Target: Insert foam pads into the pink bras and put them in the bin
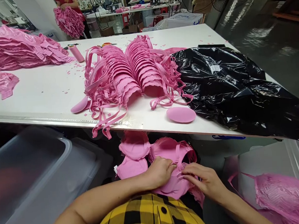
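Below the table edge, on my lap, lies a pink bra (170, 151) with loose pink cup pads (134, 146) beside it. My left hand (159, 172) is closed, its fingers pinching the bra's fabric near the centre. My right hand (203, 179) presses on the same bra from the right, fingertips pinched on the fabric and meeting the left hand's. On the white table (44, 91) above stands a long nested stack of pink bras (129, 69) with straps hanging over the front edge. A single oval pink pad (181, 114) lies near that edge.
A black plastic bag (234, 83) covers the table's right side. Piles of pink garments (16, 49) sit at the far left, with a pink roll (76, 53). Clear plastic bins (31, 173) stand at lower left, a pink-filled bag (286, 195) at lower right. A person in red (69, 12) holds pink garments behind.
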